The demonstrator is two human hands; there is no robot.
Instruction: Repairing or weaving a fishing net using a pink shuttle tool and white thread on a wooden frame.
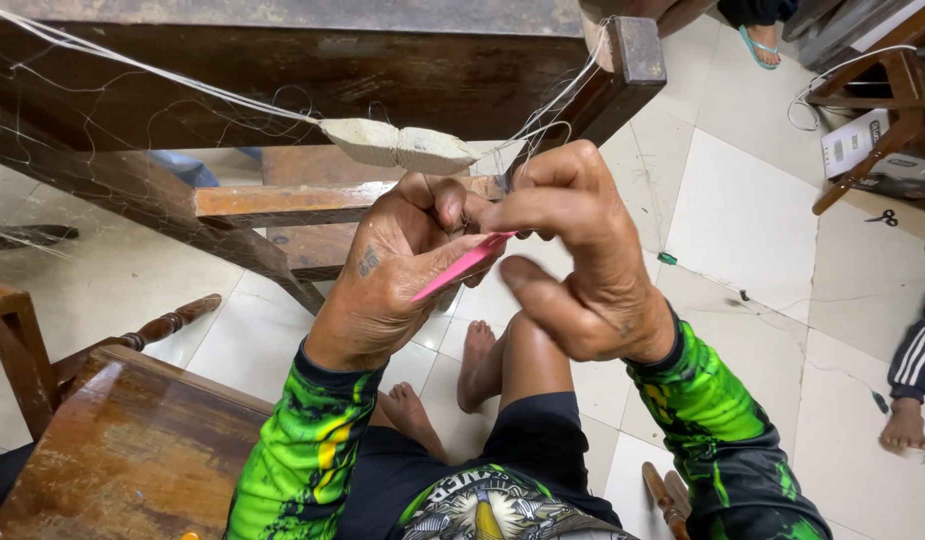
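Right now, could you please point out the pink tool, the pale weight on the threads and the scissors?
pink tool (pixel 460 268), head view, middle of its flat shaft.
pale weight (pixel 397 146), head view, tied middle.
scissors (pixel 882 217), head view, handles on floor.

Both hands raised close together before the chest, forearms in green-and-black sleeves angling up from below. Left hand (pixel 387 275) back toward the camera, fingers curled, thumb and fingertips pinched shut. Right hand (pixel 582 265) arched over, knuckles up, forefinger and thumb pinched, touching the left fingertips. Bare legs and feet below.
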